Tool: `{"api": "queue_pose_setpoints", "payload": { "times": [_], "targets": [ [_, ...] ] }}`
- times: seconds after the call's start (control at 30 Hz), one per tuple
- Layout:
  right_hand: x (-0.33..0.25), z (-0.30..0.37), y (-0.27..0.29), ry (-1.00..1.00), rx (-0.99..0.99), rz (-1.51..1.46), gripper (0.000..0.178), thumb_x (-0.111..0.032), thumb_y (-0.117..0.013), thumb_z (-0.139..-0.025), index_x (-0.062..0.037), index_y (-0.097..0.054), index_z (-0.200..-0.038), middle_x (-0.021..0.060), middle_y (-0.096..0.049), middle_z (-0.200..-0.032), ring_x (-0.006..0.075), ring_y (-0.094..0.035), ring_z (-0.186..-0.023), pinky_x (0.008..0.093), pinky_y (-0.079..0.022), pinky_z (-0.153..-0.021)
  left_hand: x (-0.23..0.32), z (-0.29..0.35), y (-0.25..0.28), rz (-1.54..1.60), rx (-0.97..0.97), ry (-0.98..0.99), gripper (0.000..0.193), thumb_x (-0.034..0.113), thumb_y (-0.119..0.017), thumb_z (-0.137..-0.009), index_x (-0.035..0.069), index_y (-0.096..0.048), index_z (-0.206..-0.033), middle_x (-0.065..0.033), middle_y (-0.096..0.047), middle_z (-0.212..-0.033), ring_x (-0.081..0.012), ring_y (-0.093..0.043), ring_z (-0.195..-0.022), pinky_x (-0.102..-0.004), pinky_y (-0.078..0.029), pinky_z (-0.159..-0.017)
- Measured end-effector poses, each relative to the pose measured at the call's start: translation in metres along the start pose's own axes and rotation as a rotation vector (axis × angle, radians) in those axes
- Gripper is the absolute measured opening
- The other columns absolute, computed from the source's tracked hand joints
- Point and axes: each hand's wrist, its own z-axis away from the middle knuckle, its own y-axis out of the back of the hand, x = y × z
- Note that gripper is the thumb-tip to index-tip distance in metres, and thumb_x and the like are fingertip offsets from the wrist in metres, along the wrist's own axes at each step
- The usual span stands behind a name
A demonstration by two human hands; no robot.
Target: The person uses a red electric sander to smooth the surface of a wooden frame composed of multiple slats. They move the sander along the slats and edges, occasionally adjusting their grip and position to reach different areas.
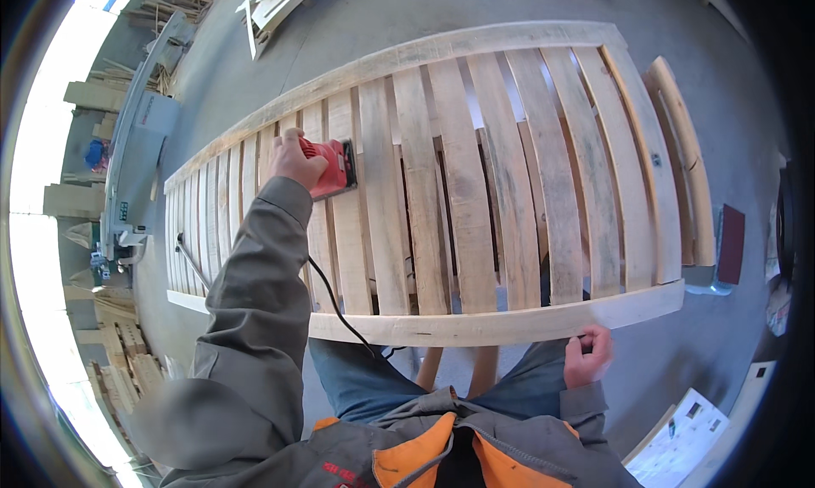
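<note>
My left hand (pixel 294 161) is closed round the body of a red electric sander (pixel 333 167). The sander sits on the pale slats of a long wooden slatted frame (pixel 501 322), left of its middle. A black power cord (pixel 333 299) hangs over the frame's near rail below my left forearm. My right hand (pixel 588 356) is just below the near rail, close to its right end, with the fingers curled in. Nothing shows in that hand, and I cannot tell whether its knuckles touch the rail.
A thin dark rod (pixel 192 261) lies across the slats at the left. Wooden boards (pixel 683 161) stand beyond the right end, near a dark red panel (pixel 731 243). A long machine (pixel 140 140) and timber stacks (pixel 127 361) line the left. A white printed sheet (pixel 683 437) lies lower right.
</note>
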Motion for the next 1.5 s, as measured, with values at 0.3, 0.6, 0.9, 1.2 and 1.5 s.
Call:
{"api": "queue_pose_setpoints", "payload": {
  "times": [0.3,0.6,0.9,1.2,1.5],
  "targets": [
    [-0.107,-0.001,-0.02,0.444,-0.13,-0.073,0.038,-0.008,-0.078,-0.084,0.0004,-0.065,-0.12,0.0119,-0.065,-0.096,0.0249,-0.063,-0.081,0.0363,-0.055,-0.076,-0.007,0.09,0.033,0.201,-0.175,-0.026,0.078,0.032,-0.08,-0.081,0.008,-0.055,-0.15,-0.0206,-0.058,-0.146,-0.0419,-0.054,-0.137,-0.0451,-0.044,-0.119],
    [-0.275,-0.033,-0.201,0.718,-0.418,-0.18,0.083,-0.033,-0.082,-0.087,0.0032,-0.048,-0.154,0.0265,-0.054,-0.152,0.041,-0.05,-0.144,0.0482,-0.041,-0.122,-0.014,0.15,0.025,0.408,-0.078,-0.109,0.088,0.044,-0.094,-0.073,0.011,-0.061,-0.147,-0.0171,-0.063,-0.142,-0.0366,-0.057,-0.134,-0.0459,-0.05,-0.112],
    [-0.328,-0.034,-0.289,0.603,-0.569,-0.385,0.084,-0.05,-0.075,-0.093,0.0058,-0.051,-0.151,0.0268,-0.055,-0.152,0.0401,-0.052,-0.143,0.0456,-0.043,-0.12,-0.044,0.144,-0.012,1.028,-0.013,-0.092,0.069,0.027,-0.086,-0.086,0.004,-0.061,-0.146,-0.0182,-0.068,-0.136,-0.0297,-0.069,-0.121,-0.0385,-0.057,-0.104],
    [-0.342,-0.045,-0.34,0.309,-0.347,-0.757,0.025,-0.013,-0.068,-0.095,0.0007,-0.074,-0.114,0.0187,-0.072,-0.127,0.034,-0.07,-0.116,0.0404,-0.056,-0.103,-0.029,0.127,-0.019,1.503,-0.037,0.119,0.048,0.007,-0.073,-0.099,-0.005,-0.06,-0.144,-0.0132,-0.071,-0.132,-0.0194,-0.069,-0.116,-0.0315,-0.058,-0.099],
    [-0.381,-0.104,-0.387,0.325,-0.254,-0.797,0.019,-0.013,-0.061,-0.096,0.0005,-0.074,-0.1,0.0192,-0.076,-0.102,0.0304,-0.074,-0.095,0.0384,-0.058,-0.088,-0.036,0.052,-0.018,1.51,0.068,0.161,0.035,0.004,-0.07,-0.099,-0.002,-0.07,-0.134,-0.0103,-0.075,-0.12,-0.0173,-0.07,-0.108,-0.0302,-0.057,-0.095]
  ]
}}
